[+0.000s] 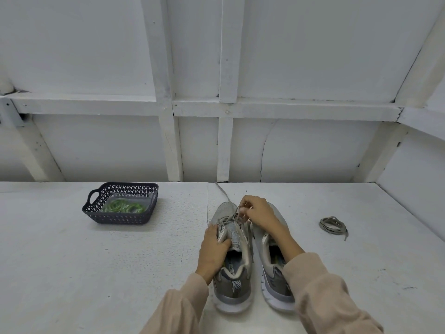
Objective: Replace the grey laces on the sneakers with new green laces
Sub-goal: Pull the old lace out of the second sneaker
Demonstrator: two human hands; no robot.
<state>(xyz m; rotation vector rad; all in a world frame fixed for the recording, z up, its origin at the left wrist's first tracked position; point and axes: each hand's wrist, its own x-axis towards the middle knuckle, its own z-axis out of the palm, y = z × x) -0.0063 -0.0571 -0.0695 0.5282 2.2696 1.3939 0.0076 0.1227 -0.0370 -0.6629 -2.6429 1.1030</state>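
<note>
Two grey sneakers stand side by side on the white desk [96, 273], heels toward the camera, near the middle of the view. The left sneaker [231, 285] has a grey lace [228, 219] partly threaded through its eyelets; one end of it trails over the toe toward the back wall. The left hand [214, 247] grips that sneaker at the side of the tongue, fingers curled over the upper. The right hand [257, 210] reaches across above the laces, fingertips pinching the grey lace near the front eyelets. The right sneaker [277, 295] touches or sits just beside the left one, partly hidden under the right forearm; can't tell if it has any lace. A loose grey lace [333, 225] lies coiled on the desk, well right of the sneakers. A dark perforated basket [125, 185] sits far left near the wall, holding green laces [122, 206] in a clear bag. Both arms wear beige sleeves.
</note>
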